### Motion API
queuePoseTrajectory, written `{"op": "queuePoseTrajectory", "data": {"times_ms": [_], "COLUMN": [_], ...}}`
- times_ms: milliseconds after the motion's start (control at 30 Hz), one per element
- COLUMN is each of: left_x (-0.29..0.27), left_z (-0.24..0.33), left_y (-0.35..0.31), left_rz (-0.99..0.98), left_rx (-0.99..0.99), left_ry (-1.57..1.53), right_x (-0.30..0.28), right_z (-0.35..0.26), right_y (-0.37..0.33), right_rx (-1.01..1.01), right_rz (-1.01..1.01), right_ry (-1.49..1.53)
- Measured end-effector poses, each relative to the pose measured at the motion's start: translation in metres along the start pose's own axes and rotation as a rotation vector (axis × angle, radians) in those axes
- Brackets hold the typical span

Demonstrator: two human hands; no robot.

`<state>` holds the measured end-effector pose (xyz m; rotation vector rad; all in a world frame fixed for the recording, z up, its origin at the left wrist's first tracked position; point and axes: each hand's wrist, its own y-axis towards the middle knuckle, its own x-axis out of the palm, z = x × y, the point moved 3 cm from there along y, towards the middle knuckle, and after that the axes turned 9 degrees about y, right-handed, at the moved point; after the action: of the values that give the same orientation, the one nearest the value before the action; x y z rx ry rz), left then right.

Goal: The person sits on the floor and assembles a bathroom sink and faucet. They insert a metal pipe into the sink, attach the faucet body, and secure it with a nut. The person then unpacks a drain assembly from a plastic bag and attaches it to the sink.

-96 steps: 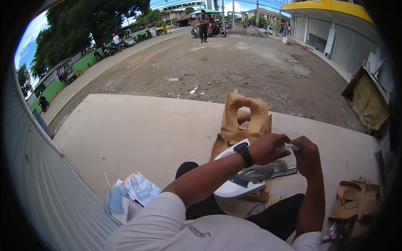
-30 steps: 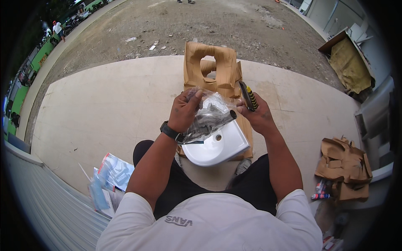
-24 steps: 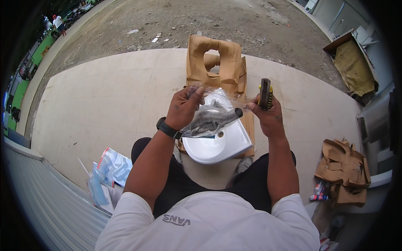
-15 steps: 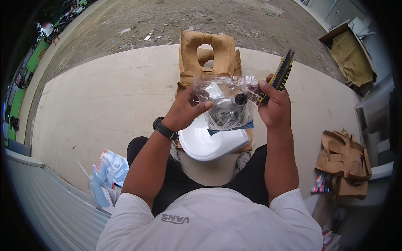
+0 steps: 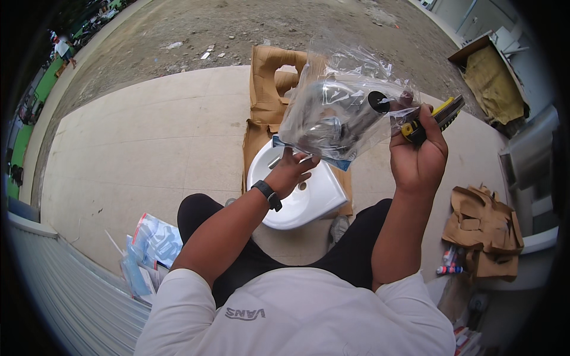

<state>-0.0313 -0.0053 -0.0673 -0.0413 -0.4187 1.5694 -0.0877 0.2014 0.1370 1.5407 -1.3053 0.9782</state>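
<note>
My right hand [image 5: 418, 145] is closed on a yellow and black utility knife [image 5: 442, 118] and also pinches the edge of a clear plastic bag [image 5: 309, 113]. Inside the bag are shiny, pipe-like fittings [image 5: 332, 127] and a round black end [image 5: 378, 102]; the plastic's glare hides their exact kind. A blue strip runs along the bag's lower edge. Just below that edge is my left hand [image 5: 291, 175], fingers spread, gripping nothing; whether its fingertips touch the bag I cannot tell. Beneath it, between my legs, lies a white washbasin [image 5: 285, 218] with a round hole in it.
Brown moulded cardboard [image 5: 264, 89] is behind and under the basin. More cardboard [image 5: 484, 225] lies at the right, near small bottles [image 5: 449, 269]. Blue-and-white plastic packages [image 5: 155, 240] sit at the left by a corrugated metal surface [image 5: 77, 285]. A person [image 5: 63, 50] is far off at upper left.
My left hand has let go of the bag and dropped below it. My right hand has moved right with the knife, now tilted flatter, and the bag is spread out larger and higher.
</note>
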Motion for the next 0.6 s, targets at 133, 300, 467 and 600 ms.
{"op": "queuePoseTrajectory", "data": {"times_ms": [133,300,467,600], "left_x": [-0.027,-0.051,-0.062,-0.059], "left_z": [0.008,0.049,0.097,0.12], "left_y": [0.019,0.007,-0.034,-0.058], "left_rz": [0.001,0.097,0.357,0.23], "left_rx": [0.086,0.343,0.733,0.728], "left_ry": [-0.257,-0.426,0.006,0.048], "right_x": [-0.014,-0.057,-0.137,-0.164], "right_z": [-0.015,-0.042,-0.01,0.012], "right_y": [0.012,0.032,0.048,0.043], "right_rx": [-0.092,-0.205,0.179,0.486], "right_rz": [0.068,0.016,0.235,0.208], "right_ry": [-0.047,-0.402,-0.932,-1.306]}}
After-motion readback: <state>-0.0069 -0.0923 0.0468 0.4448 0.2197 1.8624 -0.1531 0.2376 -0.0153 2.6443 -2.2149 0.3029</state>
